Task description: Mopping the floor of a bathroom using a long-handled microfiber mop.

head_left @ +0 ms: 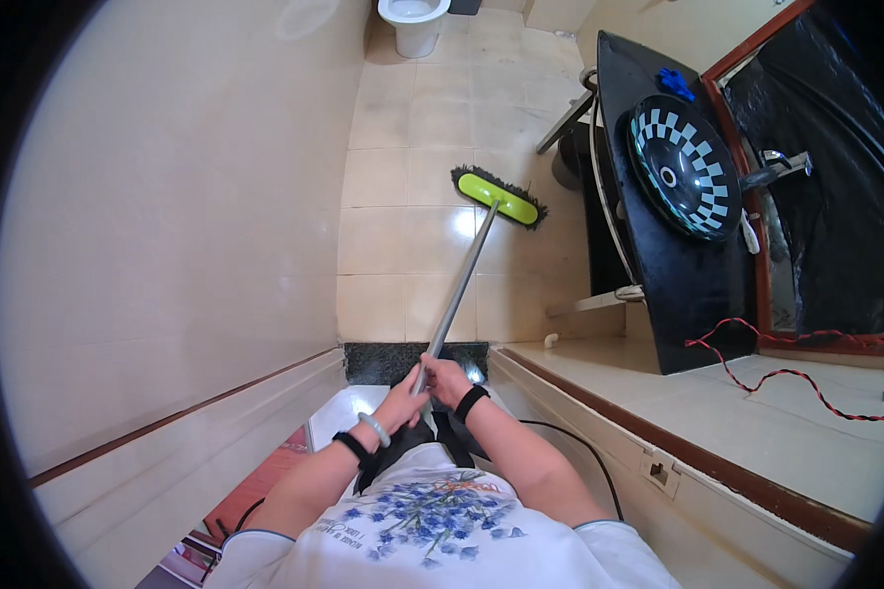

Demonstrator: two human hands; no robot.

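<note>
Both of my hands grip the near end of a grey metal broom handle (459,285). My left hand (401,398) wraps the handle from the left and wears a pale bangle and a black band at the wrist. My right hand (446,378) holds it just above, with a black wristband. The handle runs away from me to a lime-green brush head (499,197) with dark bristles, which rests on the beige floor tiles (403,236) ahead.
A white toilet (414,22) stands at the far end. At right a black counter (658,275) carries a checkered round basin (685,167) and a tap. A red cable (786,373) trails over the tiled wall. A dark stone doorsill (383,359) lies before my feet.
</note>
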